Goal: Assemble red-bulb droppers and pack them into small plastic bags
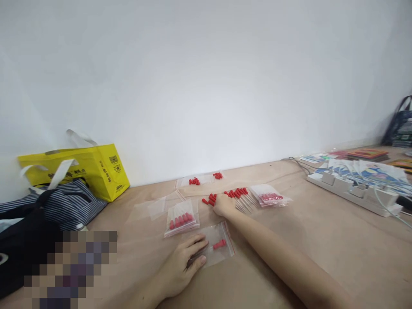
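Note:
My left hand (185, 264) rests on the near table, fingers apart, its fingertips on the left part of a clear zip bag (214, 259). A red-tipped piece (219, 244) lies in that bag. Farther off, my right hand (224, 205) reaches into loose red-tipped sticks (246, 201); its fingers point down and what they hold, if anything, is hidden. Several red tips (212, 198) show just left of it. A filled bag stack (182, 219) lies behind my left hand, and another filled stack (270, 196) is right of the loose sticks.
Near the wall lies a bag with red-tipped pieces (201, 181). Flat clear bags (157, 207) are at centre left. A yellow bag (109, 171) and striped cloth bag (77, 201) stand left. At right are a power strip (350, 191), cables and printed sheets (380, 171).

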The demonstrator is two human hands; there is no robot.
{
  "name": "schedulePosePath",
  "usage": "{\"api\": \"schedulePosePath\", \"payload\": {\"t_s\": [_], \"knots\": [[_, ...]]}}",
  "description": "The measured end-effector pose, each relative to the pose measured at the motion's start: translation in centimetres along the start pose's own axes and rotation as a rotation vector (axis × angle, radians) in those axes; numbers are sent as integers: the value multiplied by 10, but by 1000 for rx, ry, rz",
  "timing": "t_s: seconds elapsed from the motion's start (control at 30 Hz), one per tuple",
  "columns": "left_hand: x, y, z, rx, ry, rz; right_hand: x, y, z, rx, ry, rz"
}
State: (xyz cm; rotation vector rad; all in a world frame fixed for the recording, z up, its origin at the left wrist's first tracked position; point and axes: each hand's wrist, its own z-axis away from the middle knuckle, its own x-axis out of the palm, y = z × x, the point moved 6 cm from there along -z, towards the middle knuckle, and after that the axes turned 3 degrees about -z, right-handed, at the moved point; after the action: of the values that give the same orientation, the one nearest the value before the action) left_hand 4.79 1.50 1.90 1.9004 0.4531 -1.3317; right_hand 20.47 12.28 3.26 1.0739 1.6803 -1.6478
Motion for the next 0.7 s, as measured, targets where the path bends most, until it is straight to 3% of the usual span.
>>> {"api": "schedulePosePath", "payload": {"t_s": [0.2,0.37,0.4,0.53,0.7], "knots": [[1,-1,-1,-15,-13,8,-17,13,11,-86,-28,-153],[2,1,-3,-4,-27,-10,-39,54,46,-214,-8,-342],[2,1,-4,-5,-35,-22,-41,65,52,-195,14,-508],[2,5,-5,-7,-45,-65,-34,99,68,-57,107,-999],[-1,7,-5,-41,-29,-67,-18,93,72,-4,172,-1209]]}}
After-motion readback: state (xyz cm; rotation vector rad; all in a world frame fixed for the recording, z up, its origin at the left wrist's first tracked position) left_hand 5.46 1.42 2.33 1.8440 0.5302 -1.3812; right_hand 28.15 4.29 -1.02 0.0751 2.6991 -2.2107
